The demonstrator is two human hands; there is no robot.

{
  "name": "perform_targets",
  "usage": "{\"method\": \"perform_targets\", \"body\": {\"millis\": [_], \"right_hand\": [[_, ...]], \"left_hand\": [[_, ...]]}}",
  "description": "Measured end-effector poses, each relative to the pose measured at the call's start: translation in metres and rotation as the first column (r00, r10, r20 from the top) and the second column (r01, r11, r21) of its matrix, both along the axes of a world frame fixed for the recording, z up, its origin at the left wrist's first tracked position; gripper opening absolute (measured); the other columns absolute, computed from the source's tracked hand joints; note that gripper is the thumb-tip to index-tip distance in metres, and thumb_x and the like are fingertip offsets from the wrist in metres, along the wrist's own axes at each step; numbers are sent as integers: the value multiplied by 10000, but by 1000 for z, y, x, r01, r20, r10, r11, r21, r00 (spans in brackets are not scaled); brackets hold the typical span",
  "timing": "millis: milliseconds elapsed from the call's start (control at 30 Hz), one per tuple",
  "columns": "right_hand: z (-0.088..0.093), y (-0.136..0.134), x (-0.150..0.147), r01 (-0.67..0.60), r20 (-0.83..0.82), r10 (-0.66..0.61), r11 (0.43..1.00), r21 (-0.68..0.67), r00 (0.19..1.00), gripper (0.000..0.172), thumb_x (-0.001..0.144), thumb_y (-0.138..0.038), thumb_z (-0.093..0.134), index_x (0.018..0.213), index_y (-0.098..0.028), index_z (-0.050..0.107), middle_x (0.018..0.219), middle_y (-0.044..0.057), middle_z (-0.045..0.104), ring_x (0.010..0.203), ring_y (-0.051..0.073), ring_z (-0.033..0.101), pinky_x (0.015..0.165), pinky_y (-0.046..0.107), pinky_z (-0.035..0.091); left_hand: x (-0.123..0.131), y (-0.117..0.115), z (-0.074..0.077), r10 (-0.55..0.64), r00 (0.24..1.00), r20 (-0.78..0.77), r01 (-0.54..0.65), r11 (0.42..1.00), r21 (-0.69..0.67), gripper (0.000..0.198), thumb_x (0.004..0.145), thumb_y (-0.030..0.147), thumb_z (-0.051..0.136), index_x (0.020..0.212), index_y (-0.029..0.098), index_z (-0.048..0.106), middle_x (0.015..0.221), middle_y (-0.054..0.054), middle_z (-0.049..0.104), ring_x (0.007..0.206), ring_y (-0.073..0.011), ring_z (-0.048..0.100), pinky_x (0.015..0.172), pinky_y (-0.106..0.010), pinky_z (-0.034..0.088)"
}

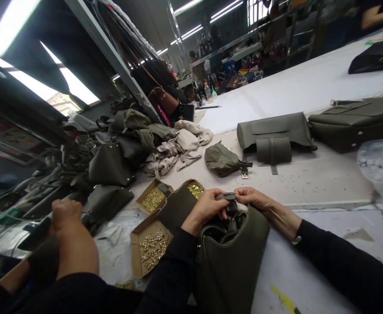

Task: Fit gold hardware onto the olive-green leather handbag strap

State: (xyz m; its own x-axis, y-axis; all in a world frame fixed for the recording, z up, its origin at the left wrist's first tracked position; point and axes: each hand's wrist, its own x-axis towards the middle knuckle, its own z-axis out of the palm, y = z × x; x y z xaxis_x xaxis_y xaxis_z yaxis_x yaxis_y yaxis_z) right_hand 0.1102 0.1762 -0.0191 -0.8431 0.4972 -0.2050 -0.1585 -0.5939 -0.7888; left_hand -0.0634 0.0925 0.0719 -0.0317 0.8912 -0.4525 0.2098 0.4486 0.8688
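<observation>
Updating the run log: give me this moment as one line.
left hand: pinching strap piece | right hand: same piece | below: olive bag | nearby: rivet boxes | co-worker's hand left

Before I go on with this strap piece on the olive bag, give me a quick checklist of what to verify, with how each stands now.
1. Left hand grips the strap piece: ok.
2. Right hand pinches its other end: ok.
3. Olive bag upright with its mouth open: ok.
4. Boxes of brass hardware beside the bag: ok.
5. Co-worker's hand apart from the bag: ok.
6. Hardware seated in the strap piece: cannot tell, fingers hide it.
</observation>
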Motion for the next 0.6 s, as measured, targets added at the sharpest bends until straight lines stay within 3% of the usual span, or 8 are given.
{"method": "perform_targets", "body": {"millis": [200, 400, 600], "right_hand": [[-5, -1, 1, 23, 3, -23, 1000, 3, 1000, 582, 610, -531, 951, 745, -161, 521, 582, -57, 521, 480, 71, 435, 493, 195, 342], [3, -1, 6, 2, 62, -5, 999, 41, 998, 613, 589, -560, 956, 766, -161, 525, 612, -53, 532, 501, 73, 442, 508, 199, 356], [23, -11, 18, -29, 156, 12, 994, 108, 988, 598, 609, -575, 949, 808, -155, 572, 678, -15, 599, 566, 104, 519, 557, 214, 419]], "left_hand": [[8, 2, 7, 38, 999, -12, -39, 999, -38, 141, 776, 138, 649, 913, 107, 662, 462, 20, 582, 381, -118, 558, 415, -160, 428], [7, 1, 7, 69, 998, 4, -69, 998, -7, 82, 750, 134, 678, 820, 100, 703, 456, 26, 559, 360, -80, 495, 403, -150, 368], [20, -9, -3, 166, 986, -26, -165, 985, 53, 248, 754, 91, 636, 983, 65, 727, 384, 51, 497, 334, -99, 450, 387, -162, 339]]}}
